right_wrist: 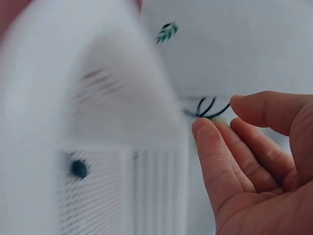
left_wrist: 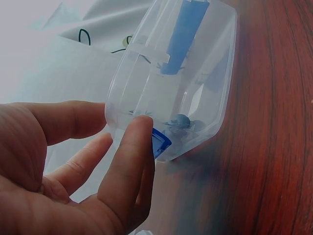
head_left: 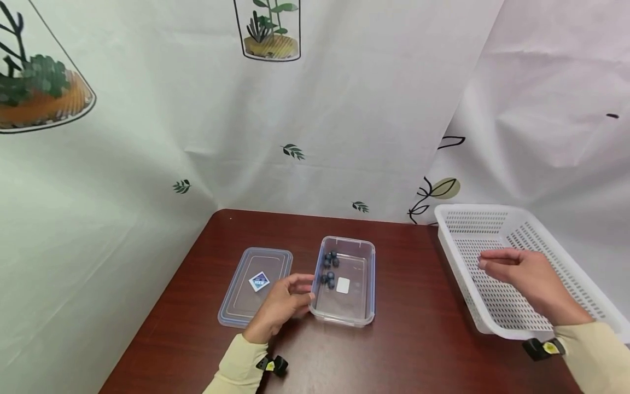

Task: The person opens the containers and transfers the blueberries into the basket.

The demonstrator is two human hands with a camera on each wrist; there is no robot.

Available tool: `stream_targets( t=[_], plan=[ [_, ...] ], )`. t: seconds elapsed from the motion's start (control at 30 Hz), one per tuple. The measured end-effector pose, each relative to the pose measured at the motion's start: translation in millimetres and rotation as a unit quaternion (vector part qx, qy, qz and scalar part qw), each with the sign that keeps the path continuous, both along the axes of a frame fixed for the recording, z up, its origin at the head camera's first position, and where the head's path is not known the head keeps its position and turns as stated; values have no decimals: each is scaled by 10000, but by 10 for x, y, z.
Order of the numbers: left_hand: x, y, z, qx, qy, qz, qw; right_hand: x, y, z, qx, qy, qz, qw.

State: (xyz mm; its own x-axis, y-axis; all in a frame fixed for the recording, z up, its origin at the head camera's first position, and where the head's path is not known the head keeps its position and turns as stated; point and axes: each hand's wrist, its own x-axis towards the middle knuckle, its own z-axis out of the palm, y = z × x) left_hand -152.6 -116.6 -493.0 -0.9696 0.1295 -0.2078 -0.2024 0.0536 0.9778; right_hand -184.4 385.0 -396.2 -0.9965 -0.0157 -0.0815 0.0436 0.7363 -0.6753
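A clear plastic food container [head_left: 356,298] with blue clips stands uncovered on the table. Several blueberries [head_left: 331,276] lie along its left side, next to a white label. My left hand [head_left: 285,301] holds the container's left wall, thumb and fingers at the rim; in the left wrist view the fingertips sit beside a blue clip [left_wrist: 160,143]. Over the white perforated basket [head_left: 467,295], my right hand [head_left: 534,279] hovers with thumb and forefinger apart, nothing between them. One dark blueberry [right_wrist: 78,169] lies on the basket's floor in the right wrist view.
The container's clear lid [head_left: 241,295], with a blue and white sticker, lies flat left of the container, partly behind my left hand. The basket stands at the table's right side. A printed white cloth [head_left: 334,120] hangs behind the dark red wooden table [head_left: 403,273].
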Motion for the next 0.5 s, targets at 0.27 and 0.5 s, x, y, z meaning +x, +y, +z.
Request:
stream_targets(
  t=[0.27, 0.5],
  plan=[
    [-26, 0, -10, 46, -10, -32, 10000, -123, -463, 277, 69, 393, 208, 9990],
    [-36, 3, -25, 47, -20, -61, 10000, -279, -1013, 288, -288, 545, 564, 9965]
  ],
)
